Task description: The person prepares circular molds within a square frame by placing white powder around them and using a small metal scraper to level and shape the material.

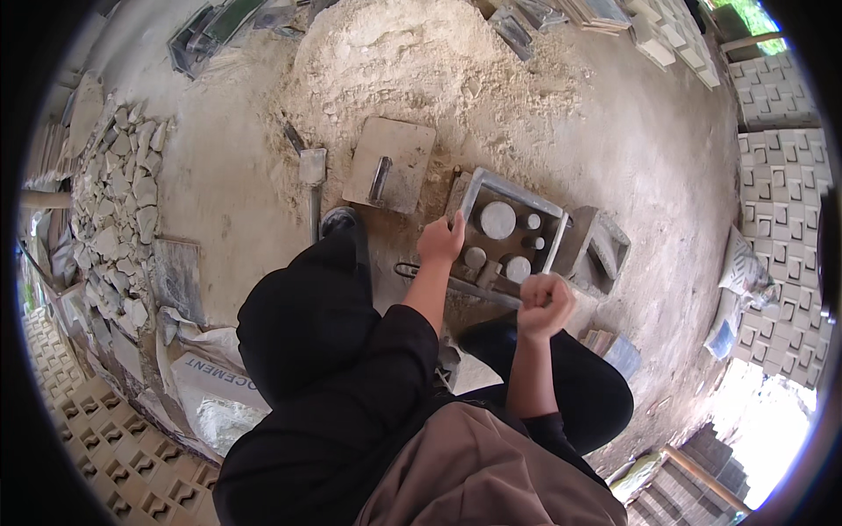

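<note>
A square metal mould (517,188) with raised walls lies on the ground in front of me. Inside it stand several round pegs, the largest a wide pale disc (497,220). My left hand (441,238) is closed at the mould's left wall, its thumb up and its other fingers partly hidden. By the near right corner of the mould, my right hand (545,305) is balled into a fist, slightly blurred, and nothing shows sticking out of it. A long metal bar (465,285) with a looped end runs along the mould's near side.
Left of the mould lie a square plate with a handle (364,180) and a trowel-like tool (313,167). A sandy heap (386,61) spreads beyond. An open metal box (605,250) sits to the right. Broken stone pieces (118,193) and stacked patterned blocks (781,254) line the sides.
</note>
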Available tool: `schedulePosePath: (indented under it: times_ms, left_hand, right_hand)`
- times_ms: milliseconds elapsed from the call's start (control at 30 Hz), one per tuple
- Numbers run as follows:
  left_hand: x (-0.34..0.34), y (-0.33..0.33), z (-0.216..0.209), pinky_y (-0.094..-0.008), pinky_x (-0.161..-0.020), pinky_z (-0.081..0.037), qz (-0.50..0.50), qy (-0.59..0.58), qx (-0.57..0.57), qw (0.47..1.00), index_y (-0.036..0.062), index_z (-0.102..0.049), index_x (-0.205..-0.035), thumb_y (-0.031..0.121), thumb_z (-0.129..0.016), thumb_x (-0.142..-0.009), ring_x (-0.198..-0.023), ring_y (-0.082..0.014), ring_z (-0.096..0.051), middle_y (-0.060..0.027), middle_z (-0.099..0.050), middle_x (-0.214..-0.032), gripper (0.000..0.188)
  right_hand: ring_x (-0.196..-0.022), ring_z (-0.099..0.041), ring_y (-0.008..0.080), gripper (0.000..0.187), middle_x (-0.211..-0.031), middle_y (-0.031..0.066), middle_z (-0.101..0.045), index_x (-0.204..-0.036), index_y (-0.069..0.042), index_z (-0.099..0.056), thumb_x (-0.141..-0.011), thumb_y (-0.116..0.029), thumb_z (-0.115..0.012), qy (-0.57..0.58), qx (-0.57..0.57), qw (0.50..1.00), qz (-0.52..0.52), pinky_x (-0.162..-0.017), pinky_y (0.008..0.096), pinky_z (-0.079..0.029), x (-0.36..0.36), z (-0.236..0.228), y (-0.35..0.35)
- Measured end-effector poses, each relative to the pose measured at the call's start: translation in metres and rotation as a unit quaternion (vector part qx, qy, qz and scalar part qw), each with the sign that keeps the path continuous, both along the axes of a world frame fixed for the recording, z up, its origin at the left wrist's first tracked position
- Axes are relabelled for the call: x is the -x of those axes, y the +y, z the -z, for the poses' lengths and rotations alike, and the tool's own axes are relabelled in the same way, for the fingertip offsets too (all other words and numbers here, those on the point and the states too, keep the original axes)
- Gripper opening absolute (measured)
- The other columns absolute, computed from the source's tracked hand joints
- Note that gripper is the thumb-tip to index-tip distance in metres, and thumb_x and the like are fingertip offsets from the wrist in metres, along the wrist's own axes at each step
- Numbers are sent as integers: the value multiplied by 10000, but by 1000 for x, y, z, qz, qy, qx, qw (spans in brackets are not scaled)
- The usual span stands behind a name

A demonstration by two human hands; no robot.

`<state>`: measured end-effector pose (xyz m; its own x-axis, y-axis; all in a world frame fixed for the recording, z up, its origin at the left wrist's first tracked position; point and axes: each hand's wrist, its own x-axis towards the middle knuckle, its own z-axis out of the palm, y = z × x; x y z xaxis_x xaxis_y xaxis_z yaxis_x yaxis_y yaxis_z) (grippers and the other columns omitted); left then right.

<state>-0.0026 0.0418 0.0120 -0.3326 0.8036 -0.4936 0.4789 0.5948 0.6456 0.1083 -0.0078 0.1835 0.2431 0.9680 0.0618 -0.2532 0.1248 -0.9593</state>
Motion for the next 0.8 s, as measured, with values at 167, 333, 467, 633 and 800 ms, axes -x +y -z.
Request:
schedulePosePath:
  times_ms: [167, 333, 467, 633, 800]
  left_hand:
    - [3, 1, 6, -450, -731, -450, 7, 7, 8, 1000, 27, -612, -901, 553, -315, -834, -866, -350, -574, -191, -609, -885, 608]
    - [-1, 2, -3, -444, -729, -453, 19, -3, 15, 1000, 23, -612, -905, 549, -320, -835, -867, -345, -575, -187, -610, -879, 605]
    - [3, 1, 6, -452, -718, -453, 8, -9, 4, 1000, 15, -610, -888, 548, -317, -837, -846, -350, -578, -186, -612, -863, 610]
    - [-2, 2, 1, -452, -727, -453, 12, -6, -3, 1000, 18, -612, -889, 540, -317, -842, -837, -349, -581, -182, -615, -858, 602]
    - [-1, 0, 6, -448, -724, -455, 14, -7, -1, 1000, 21, -615, -876, 535, -322, -842, -840, -350, -582, -184, -615, -859, 592]
  right_hand:
    - [-378, -281, 96, 370, -447, 6, -262, -489, -68, -299, -849, -153, -307, -15, 5, 1000, -6, -361, 241, -196, -9, 10, 4]
    - [-354, -222, 82, 399, -446, -11, -254, -499, -99, -277, -871, -235, -324, -69, 9, 998, 4, -358, 231, -189, -14, 15, 5]
    - [-362, -254, 93, 372, -444, 1, -267, -498, -77, -279, -853, -176, -325, -8, -18, 1000, 2, -358, 237, -196, -17, 16, 3]
    - [-367, -265, 92, 364, -431, 3, -263, -492, -76, -290, -849, -144, -309, -2, -19, 1000, 15, -354, 243, -183, -22, 2, 3]
    - [-363, -259, 92, 365, -429, 9, -281, -471, -67, -269, -824, -138, -330, -3, -4, 1000, 22, -355, 244, -178, -28, 0, -2]
